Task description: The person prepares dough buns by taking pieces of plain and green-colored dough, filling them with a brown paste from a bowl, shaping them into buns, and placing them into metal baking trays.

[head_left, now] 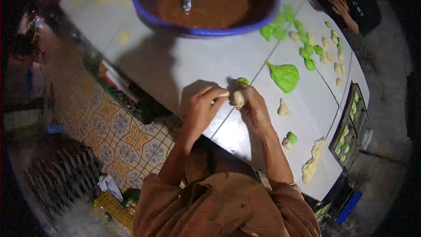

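Your right hand (254, 107) cups a small pale, rounded dough lump (238, 98) above the white tiled desk (193, 66). Your left hand (202, 107) pinches the lump's near side with fingertips closed on it. A flattened green dough piece (284, 76) lies just right of the hands. A blue plastic basin of brown filling (206, 4) stands well beyond them.

A small pale dough ball (238, 98) sits pinched between both hands' fingertips, just above the white table. A bit of green dough (242, 80) shows right behind it, touching the fingers.
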